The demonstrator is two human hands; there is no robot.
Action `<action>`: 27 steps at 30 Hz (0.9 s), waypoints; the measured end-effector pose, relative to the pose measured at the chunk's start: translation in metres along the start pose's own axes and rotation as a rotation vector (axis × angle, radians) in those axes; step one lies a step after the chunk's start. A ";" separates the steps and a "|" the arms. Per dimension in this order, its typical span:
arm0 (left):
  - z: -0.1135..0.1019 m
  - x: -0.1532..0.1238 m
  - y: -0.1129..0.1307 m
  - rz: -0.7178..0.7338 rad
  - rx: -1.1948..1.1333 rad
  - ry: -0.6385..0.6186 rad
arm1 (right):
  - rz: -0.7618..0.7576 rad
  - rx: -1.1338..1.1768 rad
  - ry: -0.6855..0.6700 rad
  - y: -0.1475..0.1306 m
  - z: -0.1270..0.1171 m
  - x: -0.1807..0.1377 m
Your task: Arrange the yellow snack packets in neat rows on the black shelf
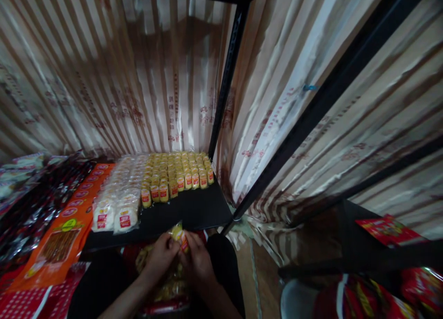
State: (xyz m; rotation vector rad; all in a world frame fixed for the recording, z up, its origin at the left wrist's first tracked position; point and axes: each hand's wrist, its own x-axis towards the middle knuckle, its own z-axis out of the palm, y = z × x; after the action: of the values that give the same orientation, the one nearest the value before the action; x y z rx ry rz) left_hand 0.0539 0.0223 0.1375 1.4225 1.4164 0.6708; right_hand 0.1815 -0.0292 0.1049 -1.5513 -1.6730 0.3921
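Left hand (162, 254) and right hand (198, 259) pinch one yellow packet (180, 233) (below the black shelf (194, 208)).

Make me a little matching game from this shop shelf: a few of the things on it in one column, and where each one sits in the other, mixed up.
Things:
1. yellow packets
2. white packets
3. orange packs
4. single yellow packet

Places:
A. flat along the shelf's left part, beside the dark shiny bags
B. pinched between the left hand and right hand, below the shelf's front edge
C. in rows at the back right of the black shelf, next to the upright post
D. in rows just left of the yellow ones

Pairs: 1-C, 2-D, 3-A, 4-B
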 end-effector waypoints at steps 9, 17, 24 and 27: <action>0.049 0.064 0.069 0.253 0.072 -0.008 | 0.172 0.027 0.284 0.041 -0.031 0.069; 0.090 0.114 0.104 0.271 0.065 -0.039 | 0.223 -0.014 0.460 0.089 -0.036 0.125; 0.105 0.137 0.115 0.276 0.095 -0.022 | 0.270 0.033 0.514 0.111 -0.032 0.151; 0.111 0.147 0.112 0.291 0.109 -0.034 | 0.291 0.066 0.557 0.119 -0.030 0.159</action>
State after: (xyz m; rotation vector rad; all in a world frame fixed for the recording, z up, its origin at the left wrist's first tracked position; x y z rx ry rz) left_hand 0.2240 0.1526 0.1605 1.7383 1.2468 0.7564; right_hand 0.2972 0.1349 0.0945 -1.6671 -1.0046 0.1368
